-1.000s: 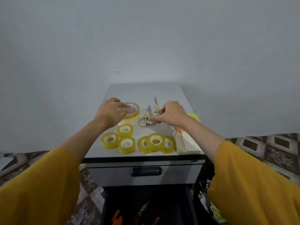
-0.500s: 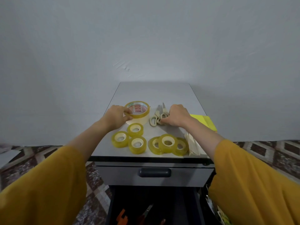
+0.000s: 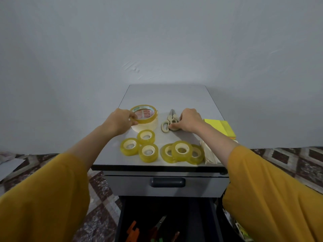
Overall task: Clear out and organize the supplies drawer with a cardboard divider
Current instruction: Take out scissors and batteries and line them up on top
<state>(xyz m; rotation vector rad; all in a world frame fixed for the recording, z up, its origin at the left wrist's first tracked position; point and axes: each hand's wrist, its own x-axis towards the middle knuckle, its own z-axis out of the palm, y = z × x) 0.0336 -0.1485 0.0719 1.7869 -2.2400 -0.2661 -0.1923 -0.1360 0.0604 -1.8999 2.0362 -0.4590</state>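
Observation:
On the grey cabinet top (image 3: pixel 174 96) my left hand (image 3: pixel 118 122) grips the rim of a wide tape roll (image 3: pixel 145 115), which lies tilted on a paler roll beneath it. My right hand (image 3: pixel 189 120) rests on the handles of beige scissors (image 3: pixel 168 120), blades pointing away from me. Several small yellow tape rolls sit near the front edge, one cluster (image 3: pixel 139 148) to the left, another cluster (image 3: pixel 182 151) to the right. Below, the dark open drawer (image 3: pixel 195 220) holds an orange tool (image 3: pixel 132 231) and scissors (image 3: pixel 160 222).
Yellow sticky notes (image 3: pixel 220 127) and pale folded paper (image 3: pixel 208 153) lie at the top's right edge. A shut drawer with a dark handle (image 3: pixel 167 182) is under the top. Patterned floor surrounds the cabinet; a white wall stands behind.
The wide tape roll and the scissors have shifted slightly away from me under my hands. The view has tilted and drifted.

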